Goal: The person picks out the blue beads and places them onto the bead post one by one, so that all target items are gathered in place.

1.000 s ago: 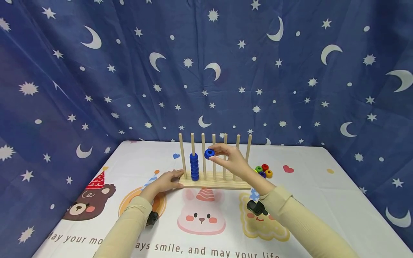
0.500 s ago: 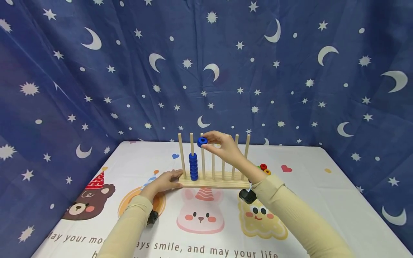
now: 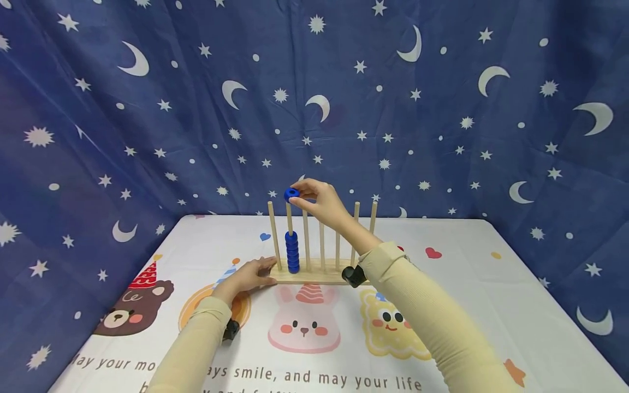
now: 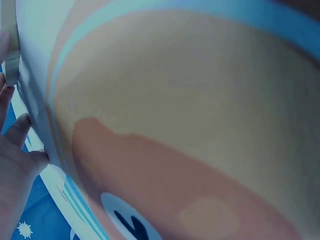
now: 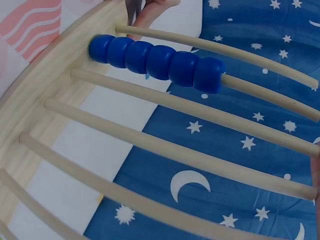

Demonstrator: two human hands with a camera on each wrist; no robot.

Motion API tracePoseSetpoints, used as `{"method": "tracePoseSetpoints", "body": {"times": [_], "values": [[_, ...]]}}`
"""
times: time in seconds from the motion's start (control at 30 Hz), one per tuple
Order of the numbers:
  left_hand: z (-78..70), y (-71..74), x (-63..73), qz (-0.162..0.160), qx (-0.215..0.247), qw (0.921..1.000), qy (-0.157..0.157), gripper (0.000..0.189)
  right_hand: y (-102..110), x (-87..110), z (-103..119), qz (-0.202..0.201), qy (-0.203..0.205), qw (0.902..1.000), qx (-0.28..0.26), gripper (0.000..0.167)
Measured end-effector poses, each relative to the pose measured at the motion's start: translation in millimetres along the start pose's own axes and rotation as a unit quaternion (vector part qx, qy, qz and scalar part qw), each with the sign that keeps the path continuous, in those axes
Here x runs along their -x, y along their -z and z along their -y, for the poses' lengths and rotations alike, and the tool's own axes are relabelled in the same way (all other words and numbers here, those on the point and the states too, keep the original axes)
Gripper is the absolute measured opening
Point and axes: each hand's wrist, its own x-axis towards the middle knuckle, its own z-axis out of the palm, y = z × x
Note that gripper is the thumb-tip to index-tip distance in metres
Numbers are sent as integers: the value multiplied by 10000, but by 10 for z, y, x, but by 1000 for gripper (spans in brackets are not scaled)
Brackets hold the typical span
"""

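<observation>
A blue ring bead is pinched between the thumb and fingers of my right hand. It sits at the top of the second peg from the left on a wooden peg rack; whether the peg tip is inside its hole cannot be told. Lower on that same peg is a stack of several blue beads, which the right wrist view shows as a blue column at the base end. My left hand grips the left end of the rack's base, thumb at the front edge.
The other pegs stand bare. A white tablecloth with printed cartoon animals covers the table. Behind it hangs a blue curtain with moons and stars. Loose coloured beads at the right are mostly hidden by my right sleeve.
My right hand has carried the blue bead left and upward, from in front of the middle pegs to the top of the second peg. The left hand has stayed on the base.
</observation>
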Motion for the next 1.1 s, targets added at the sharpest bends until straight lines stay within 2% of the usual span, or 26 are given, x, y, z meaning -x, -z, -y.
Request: {"method": "tracePoseSetpoints", "body": {"times": [0.27, 0.57, 0.83, 1.1], "values": [[-43, -31, -35, 79, 20, 9999, -95, 64, -26, -58, -36, 104, -358, 9991, 178, 31], [37, -7, -17, 6, 14, 10000, -79, 65, -117, -105, 22, 380, -390, 9932, 1028, 33], [16, 15, -37, 37, 61, 9999, -147, 64, -94, -117, 27, 429, -429, 9924, 1068, 33], [17, 24, -15, 65, -39, 9999, -124, 64, -105, -119, 17, 546, -411, 9928, 981, 43]]}}
